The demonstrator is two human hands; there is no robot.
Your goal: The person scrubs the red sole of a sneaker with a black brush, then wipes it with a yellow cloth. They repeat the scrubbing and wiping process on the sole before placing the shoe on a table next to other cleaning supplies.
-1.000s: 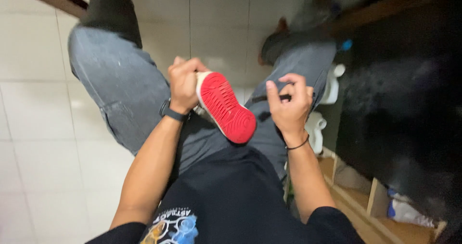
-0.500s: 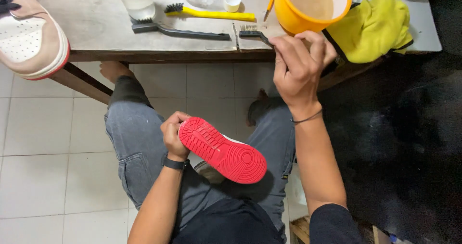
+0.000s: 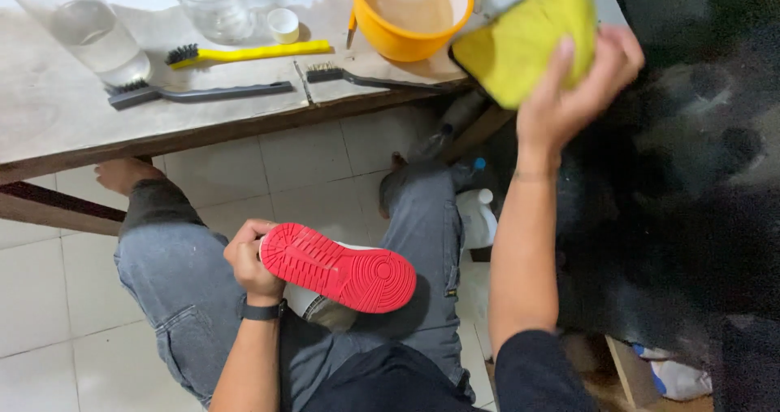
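Shoe (image 3: 341, 275) sole-up on the lap, cloth (image 3: 520, 40) lifted.
Left hand (image 3: 250, 259) grips the shoe's heel end over the jeans (image 3: 171, 298); right hand (image 3: 578, 83) clutches the yellow cloth just off the table's (image 3: 49, 127) right corner — near the orange bowl (image 3: 410, 10) and brushes (image 3: 244, 53).

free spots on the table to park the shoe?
Bare patch on the table, front left, below the grey brush. Back edge is crowded: glass, jar, yellow brush, orange bowl. Left hand holds the shoe; right hand the yellow cloth.

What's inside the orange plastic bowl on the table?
The orange plastic bowl holds cloudy, pale brownish liquid. The bowl's bottom is hidden by the murky liquid, so anything sunk in it cannot be seen.
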